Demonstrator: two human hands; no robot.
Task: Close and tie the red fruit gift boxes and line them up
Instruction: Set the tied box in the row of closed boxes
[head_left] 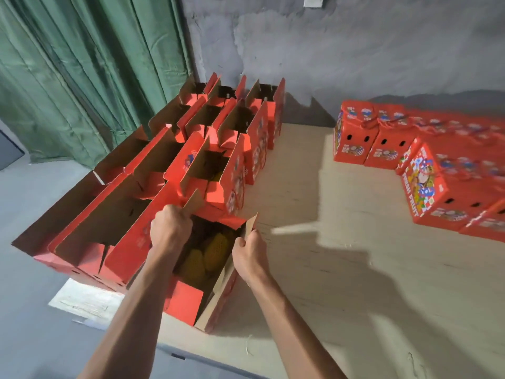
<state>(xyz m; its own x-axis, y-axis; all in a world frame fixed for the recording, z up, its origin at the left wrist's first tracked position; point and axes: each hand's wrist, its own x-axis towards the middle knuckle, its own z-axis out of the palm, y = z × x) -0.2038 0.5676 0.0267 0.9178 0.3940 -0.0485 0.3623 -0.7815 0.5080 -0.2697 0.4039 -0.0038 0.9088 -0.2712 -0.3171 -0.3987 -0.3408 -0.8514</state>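
Nearest you, an open red box (188, 299) sits on the pale board floor (341, 283), close to its near edge. Yellow fruit in net sleeves (210, 253) lies inside, dim in shadow.

Your left hand (170, 231) is closed around the top of the box's left flap (191, 203), fingers wrapped over the cardboard edge. Your right hand (250, 254) pinches the top of the right flap (250, 225) between thumb and fingers. Both flaps stand up, apart from each other; the box mouth is uncovered.

To your left and beyond, more open red boxes (175, 149) stand packed side by side in rows, flaps raised, running back toward the wall. What they hold is mostly hidden; one shows a hint of yellow.

Across a bare stretch of board to your right, closed red boxes (437, 192) stand lined up in rows, touching, with printed fronts and dark oval holes. Red cords show on top of some; blur hides the detail further right.

Far end: a green curtain (82, 72) hangs at the left, a rough grey wall (328, 45) fills the rest.
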